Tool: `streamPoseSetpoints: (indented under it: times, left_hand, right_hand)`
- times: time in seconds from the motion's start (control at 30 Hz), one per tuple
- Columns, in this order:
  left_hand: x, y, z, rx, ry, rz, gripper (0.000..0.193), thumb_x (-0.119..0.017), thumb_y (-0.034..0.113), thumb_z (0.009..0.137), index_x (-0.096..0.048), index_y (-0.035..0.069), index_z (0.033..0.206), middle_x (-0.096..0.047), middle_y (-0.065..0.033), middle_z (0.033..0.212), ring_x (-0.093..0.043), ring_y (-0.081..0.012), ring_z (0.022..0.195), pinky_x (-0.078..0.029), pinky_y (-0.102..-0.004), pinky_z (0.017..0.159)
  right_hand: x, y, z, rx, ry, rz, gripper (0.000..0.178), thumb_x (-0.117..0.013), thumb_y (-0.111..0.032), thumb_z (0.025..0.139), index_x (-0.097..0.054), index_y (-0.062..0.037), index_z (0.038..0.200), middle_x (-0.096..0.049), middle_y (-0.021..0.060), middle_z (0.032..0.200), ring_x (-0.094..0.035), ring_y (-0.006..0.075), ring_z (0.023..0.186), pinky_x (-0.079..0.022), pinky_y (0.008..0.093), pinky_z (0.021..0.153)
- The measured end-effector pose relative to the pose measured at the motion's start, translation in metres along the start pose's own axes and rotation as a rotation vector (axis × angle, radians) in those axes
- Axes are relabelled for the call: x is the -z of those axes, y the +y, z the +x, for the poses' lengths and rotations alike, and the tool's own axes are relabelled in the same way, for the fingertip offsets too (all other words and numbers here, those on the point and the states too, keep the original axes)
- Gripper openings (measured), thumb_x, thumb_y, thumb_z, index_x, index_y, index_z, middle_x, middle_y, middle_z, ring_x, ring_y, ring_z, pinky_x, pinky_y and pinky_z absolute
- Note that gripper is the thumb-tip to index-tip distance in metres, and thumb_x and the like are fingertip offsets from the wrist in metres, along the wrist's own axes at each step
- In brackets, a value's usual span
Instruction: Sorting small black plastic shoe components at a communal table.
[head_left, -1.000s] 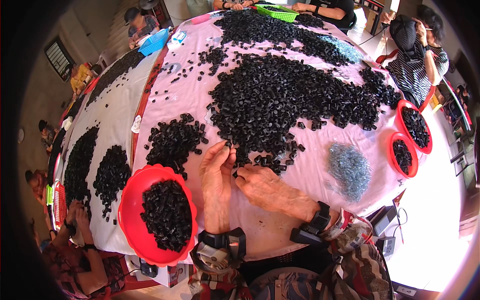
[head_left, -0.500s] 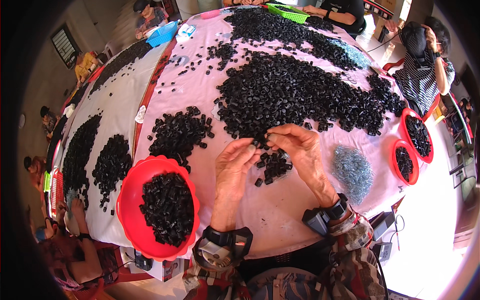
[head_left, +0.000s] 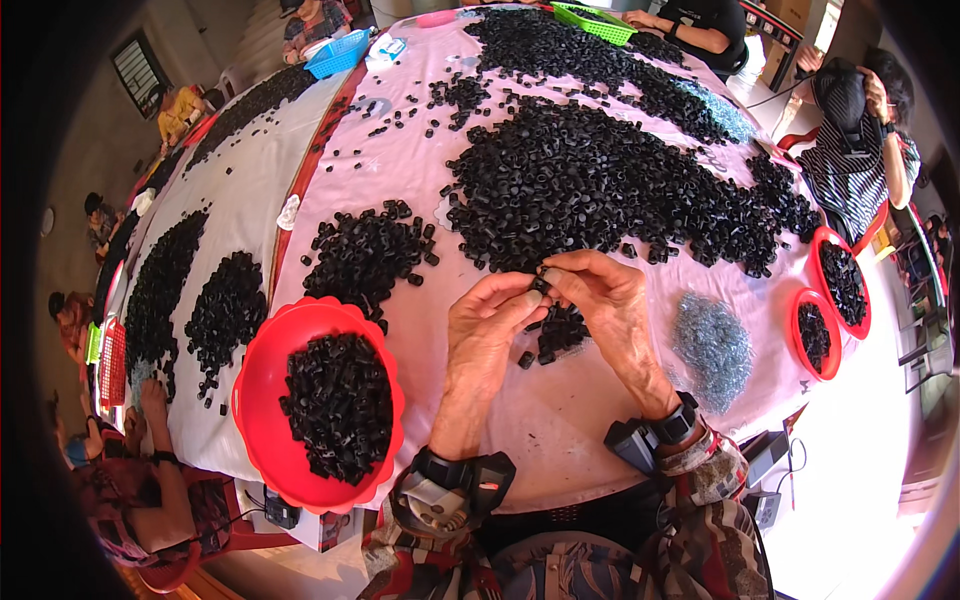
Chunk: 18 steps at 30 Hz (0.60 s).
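Over the near edge of a big black heap, my left hand (head_left: 485, 325) pinches a small black plastic part (head_left: 541, 285) between thumb and fingertips. My right hand (head_left: 608, 300) meets it there, thumb and forefinger pressed together at the part's top; whatever they grip is too small to make out. Just below the fingers lies a little cluster of black parts (head_left: 560, 335). A pile of small clear bluish pieces (head_left: 712, 350) is to the right of my right hand. Left of my left forearm, a red scalloped bowl (head_left: 262, 425) holds many black parts.
The large heap of black parts (head_left: 590, 190) spreads across the pink cloth (head_left: 330, 205). Smaller piles lie left. Two red bowls (head_left: 822, 368) stand at the right edge. A blue basket (head_left: 337, 55) and a green basket (head_left: 597, 25) are far off. Other people sit around the table.
My hands have come together, the left moving right and slightly up toward the right. Their fingertips now meet at the black part. The whole view has shifted slightly.
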<state>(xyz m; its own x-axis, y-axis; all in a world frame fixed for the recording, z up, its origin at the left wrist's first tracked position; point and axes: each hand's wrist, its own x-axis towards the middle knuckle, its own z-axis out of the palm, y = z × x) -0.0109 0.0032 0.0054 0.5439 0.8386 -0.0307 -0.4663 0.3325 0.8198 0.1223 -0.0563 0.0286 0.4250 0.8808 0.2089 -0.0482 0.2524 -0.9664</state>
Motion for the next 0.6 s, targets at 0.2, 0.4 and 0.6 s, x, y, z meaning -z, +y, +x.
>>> streamPoseSetpoints:
  times: [0.2, 0.4, 0.6]
  left_hand:
    - [0.0002, 0.0000, -0.0009, -0.002, 0.051, 0.029, 0.017, -0.066, -0.002, 0.083, -0.063, -0.003, 0.100, -0.067, -0.0128, 0.096, -0.067, -0.0165, 0.083, -0.055, -0.0267, 0.076]
    - [0.0023, -0.0059, 0.0006, -0.058, 0.045, 0.074, 0.018, -0.064, -0.003, 0.084, -0.063, -0.004, 0.102, -0.067, -0.0123, 0.094, -0.066, -0.0184, 0.082, -0.054, -0.0270, 0.074]
    - [0.0024, -0.0046, -0.0020, -0.120, 0.066, 0.155, 0.018, -0.063, -0.004, 0.083, -0.064, -0.005, 0.101, -0.067, -0.0122, 0.094, -0.066, -0.0178, 0.080, -0.054, -0.0272, 0.072]
  right_hand:
    - [-0.0031, -0.0023, -0.0017, -0.015, 0.022, -0.123, 0.009, -0.064, -0.001, 0.085, -0.066, 0.0037, 0.093, -0.068, 0.0049, 0.082, -0.063, 0.0081, 0.070, -0.051, 0.0201, 0.063]
    - [-0.0029, 0.0025, -0.0008, 0.019, -0.007, -0.101, 0.007, -0.063, 0.000, 0.085, -0.063, 0.0047, 0.090, -0.066, 0.0049, 0.082, -0.064, 0.0085, 0.072, -0.052, 0.0211, 0.062]
    - [-0.0036, 0.0058, 0.0009, 0.012, -0.059, -0.019, 0.006, -0.063, 0.001, 0.085, -0.062, 0.0046, 0.090, -0.065, 0.0052, 0.084, -0.064, 0.0086, 0.074, -0.052, 0.0209, 0.064]
